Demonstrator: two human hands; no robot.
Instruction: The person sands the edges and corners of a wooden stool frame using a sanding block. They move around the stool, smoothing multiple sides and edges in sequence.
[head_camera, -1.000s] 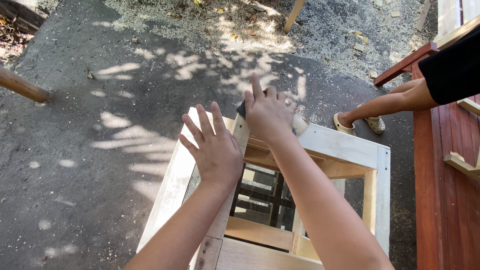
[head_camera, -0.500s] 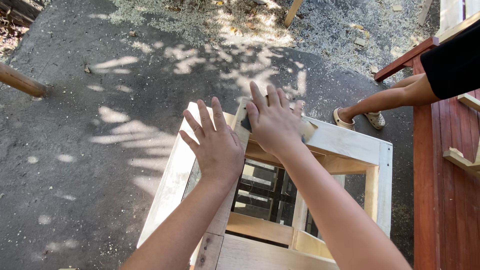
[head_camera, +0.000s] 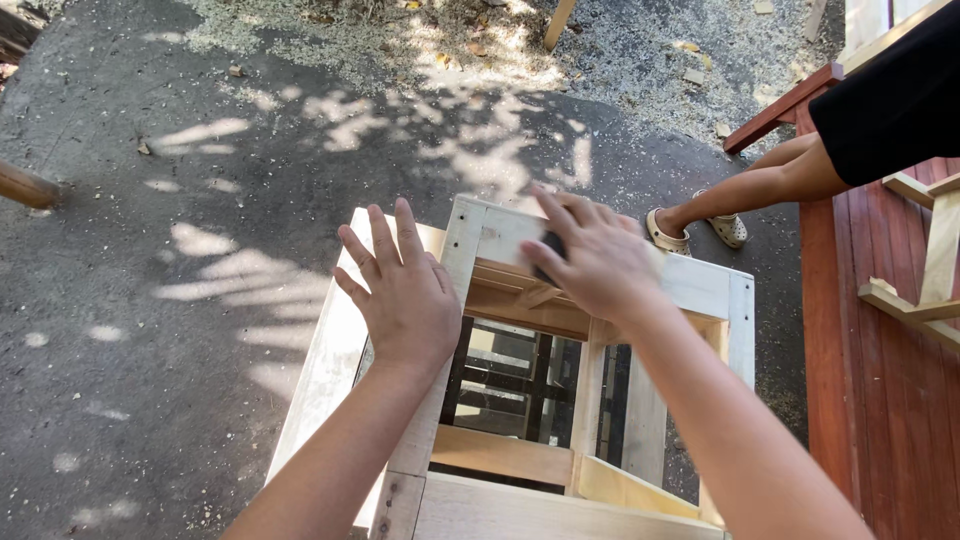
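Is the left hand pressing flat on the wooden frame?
Yes, the left hand lies open with its fingers spread, palm down on the pale wooden frame, while the right hand covers a small dark object on the far rail.

Outdoor yard seen in dappled sunlight

Dark asphalt ground is flecked with light patches; pale sawdust is strewn along the far edge, and red-stained wooden decking is seen at right.

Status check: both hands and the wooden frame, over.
Left hand flat, fingers spread, on pale wooden frame. Right hand presses a small dark block on its top rail. Another person's sandalled foot just beyond.
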